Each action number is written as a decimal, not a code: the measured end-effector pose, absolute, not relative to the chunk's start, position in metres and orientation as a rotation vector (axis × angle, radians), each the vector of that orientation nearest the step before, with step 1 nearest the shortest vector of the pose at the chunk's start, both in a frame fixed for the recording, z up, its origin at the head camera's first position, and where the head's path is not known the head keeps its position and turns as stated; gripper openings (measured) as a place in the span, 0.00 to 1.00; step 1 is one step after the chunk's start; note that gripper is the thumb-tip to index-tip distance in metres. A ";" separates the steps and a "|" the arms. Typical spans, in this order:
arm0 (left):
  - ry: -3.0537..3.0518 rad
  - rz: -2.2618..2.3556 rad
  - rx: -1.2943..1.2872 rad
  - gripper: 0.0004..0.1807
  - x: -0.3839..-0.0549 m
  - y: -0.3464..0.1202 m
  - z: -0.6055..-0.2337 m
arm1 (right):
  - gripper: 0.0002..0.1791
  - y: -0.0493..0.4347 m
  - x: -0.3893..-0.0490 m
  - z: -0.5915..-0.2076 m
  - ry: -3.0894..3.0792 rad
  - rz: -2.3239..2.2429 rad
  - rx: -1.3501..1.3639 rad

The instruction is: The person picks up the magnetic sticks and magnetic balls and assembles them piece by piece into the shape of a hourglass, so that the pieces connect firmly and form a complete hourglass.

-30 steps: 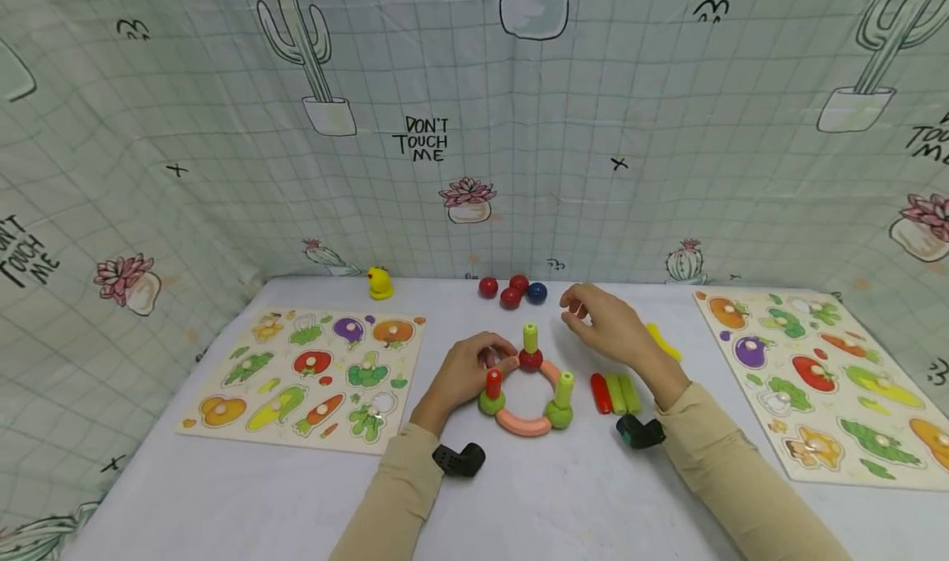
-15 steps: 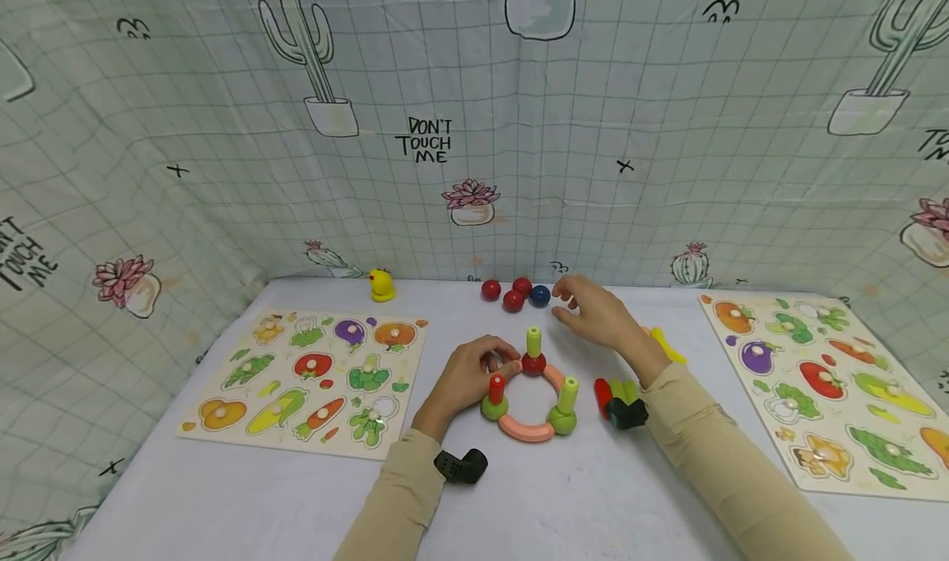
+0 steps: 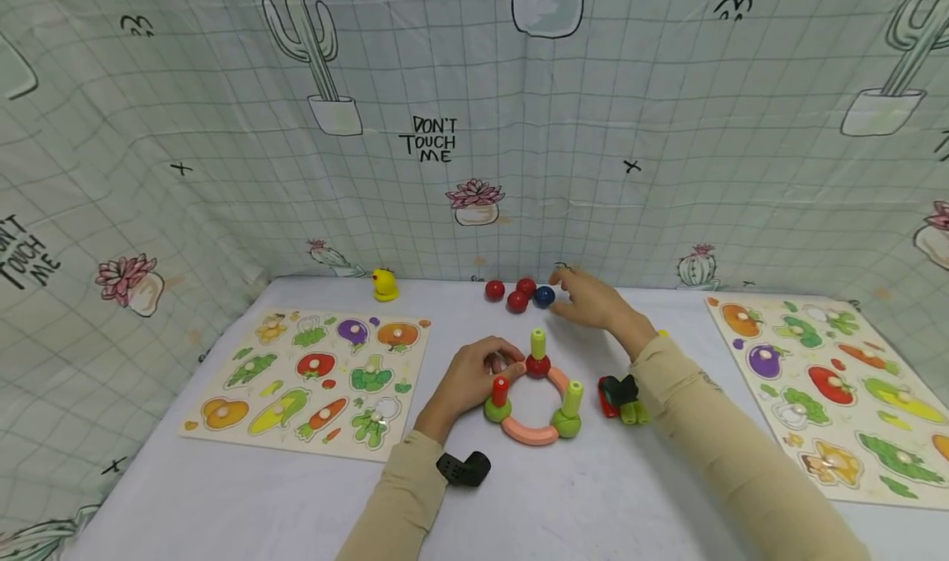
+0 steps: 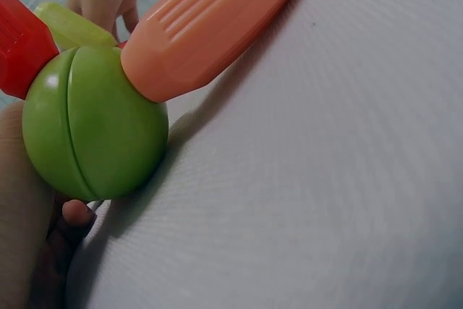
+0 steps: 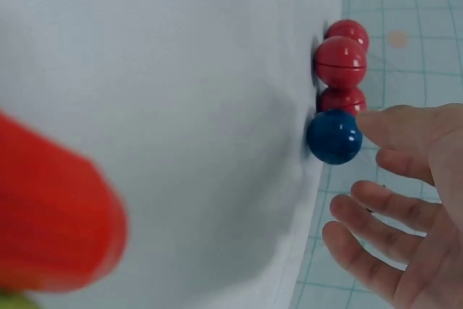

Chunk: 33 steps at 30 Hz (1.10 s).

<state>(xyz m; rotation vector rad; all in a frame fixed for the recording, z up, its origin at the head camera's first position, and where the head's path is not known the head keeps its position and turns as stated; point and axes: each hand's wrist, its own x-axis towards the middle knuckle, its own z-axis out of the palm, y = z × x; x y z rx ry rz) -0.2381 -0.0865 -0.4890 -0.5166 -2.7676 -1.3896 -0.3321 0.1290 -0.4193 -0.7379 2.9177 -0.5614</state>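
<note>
In the head view, a ring of balls and curved peach sticks (image 3: 530,434) lies mid-table. It has a red ball (image 3: 538,366) at the back and two green balls (image 3: 567,423) nearer me. A short stick stands on each ball: one red (image 3: 500,391), two yellow-green (image 3: 572,396). My left hand (image 3: 470,376) grips the ring's left side, covering that stretch of it. My right hand (image 3: 591,300) reaches to a blue ball (image 5: 333,137) at the back, thumb and fingers spread at its right side. Several red balls (image 5: 340,62) cluster beside the blue one.
Vegetable puzzle boards lie on the left (image 3: 304,380) and right (image 3: 830,396). A yellow duck (image 3: 385,285) stands at the back left. Loose red and yellow-green sticks (image 3: 628,413) lie under the right wrist camera (image 3: 619,390). A printed curtain (image 3: 593,116) borders the table's back.
My right hand has moved left and toward the back, up to the blue ball. The left hand stays at the ring, and the view has shifted slightly.
</note>
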 end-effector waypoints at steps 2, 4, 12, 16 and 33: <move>-2.762 -1.391 -0.518 0.09 -0.238 -0.086 -0.489 | 0.26 0.125 -0.335 -0.420 2.902 -0.551 -0.719; -2.756 -1.397 -0.515 0.09 -0.238 -0.086 -0.489 | 0.27 0.121 -0.338 -0.422 2.887 -0.526 -0.705; -2.748 -1.415 -0.507 0.09 -0.237 -0.084 -0.491 | 0.28 0.113 -0.346 -0.434 2.861 -0.492 -0.720; -2.758 -1.410 -0.497 0.09 -0.237 -0.085 -0.491 | 0.24 0.113 -0.346 -0.436 2.886 -0.531 -0.712; -2.787 -1.367 -0.510 0.09 -0.238 -0.086 -0.488 | 0.24 0.122 -0.341 -0.413 2.927 -0.825 -0.565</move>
